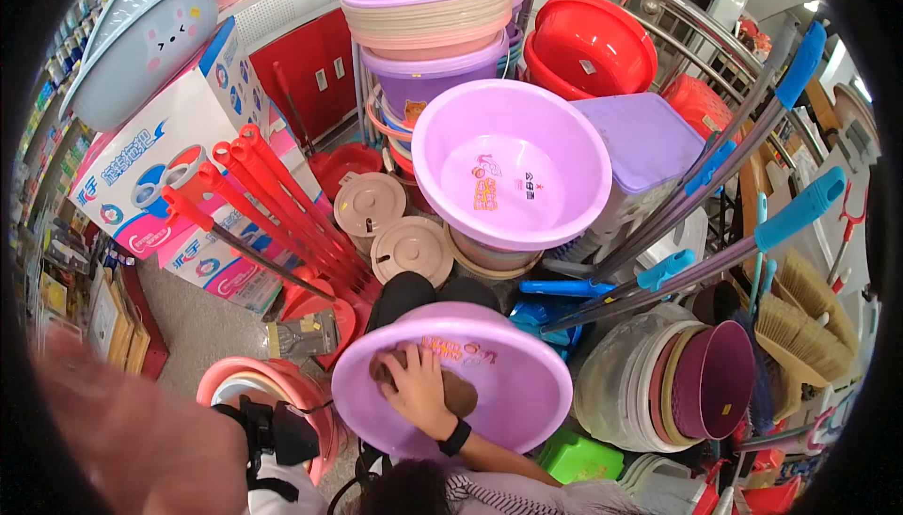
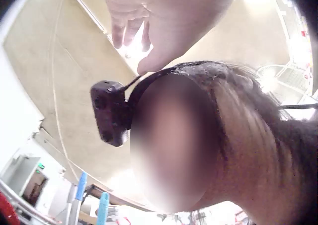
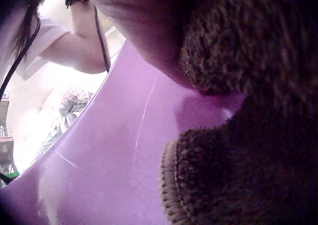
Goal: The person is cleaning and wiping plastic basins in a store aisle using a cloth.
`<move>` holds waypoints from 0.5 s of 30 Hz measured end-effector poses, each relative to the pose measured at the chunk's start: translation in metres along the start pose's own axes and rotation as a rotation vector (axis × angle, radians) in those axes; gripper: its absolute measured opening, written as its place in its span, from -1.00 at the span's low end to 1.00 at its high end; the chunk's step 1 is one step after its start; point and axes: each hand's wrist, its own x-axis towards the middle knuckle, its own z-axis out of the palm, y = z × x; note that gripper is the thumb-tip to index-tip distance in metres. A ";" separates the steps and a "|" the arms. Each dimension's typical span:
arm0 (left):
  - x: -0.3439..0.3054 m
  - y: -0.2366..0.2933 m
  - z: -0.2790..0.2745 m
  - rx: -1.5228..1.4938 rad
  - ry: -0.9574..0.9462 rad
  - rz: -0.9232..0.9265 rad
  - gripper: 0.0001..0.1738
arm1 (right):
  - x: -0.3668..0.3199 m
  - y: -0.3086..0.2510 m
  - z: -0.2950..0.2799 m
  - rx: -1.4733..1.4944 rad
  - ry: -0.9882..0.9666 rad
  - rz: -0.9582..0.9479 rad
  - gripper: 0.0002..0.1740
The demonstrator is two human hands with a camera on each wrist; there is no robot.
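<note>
A brown plush cloth [image 1: 460,393] with a stitched edge lies bunched in a lilac plastic basin [image 1: 527,374] on the person's lap. My right hand [image 1: 414,391] grips the cloth from above, fingers spread over it. In the right wrist view, the cloth's fuzzy pile [image 3: 233,185] fills the right side, beside the palm and against the basin wall. My left hand [image 2: 171,24] is raised by the head, its thumb at the strap of the head camera [image 2: 108,113]. That hand shows as a large blur at the lower left of the head view.
Another lilac basin [image 1: 513,139] tops a stack ahead. Red-handled dustpans [image 1: 282,195] and printed boxes [image 1: 141,172] stand left. Long-handled tools with blue grips [image 1: 800,205] slant in from the right, above stacked buckets [image 1: 710,379]. Lidded beige bins [image 1: 411,250] sit just past the knees.
</note>
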 end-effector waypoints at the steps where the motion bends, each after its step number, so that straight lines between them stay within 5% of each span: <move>1: -0.011 0.001 0.006 0.162 0.167 -0.082 -0.05 | 0.002 0.002 -0.002 0.006 0.016 0.002 -0.45; 3: -0.066 -0.019 0.028 -0.088 0.825 -0.431 -0.30 | 0.008 0.005 -0.007 0.028 0.039 0.024 -0.45; 5: -0.103 -0.017 0.027 0.111 0.064 -0.606 -0.34 | 0.015 0.008 -0.012 0.048 0.076 0.043 -0.45; 7: -0.147 -0.005 0.027 0.191 -0.166 -1.172 -0.34 | 0.019 0.010 -0.016 0.059 0.096 0.059 -0.46; 11: -0.275 0.026 0.043 0.050 -0.193 -1.558 -0.33 | 0.020 0.013 -0.014 0.044 0.125 0.047 -0.46; 15: -0.308 0.057 0.061 -0.097 -0.303 -1.579 -0.41 | 0.014 0.012 -0.007 0.058 0.127 0.016 -0.46</move>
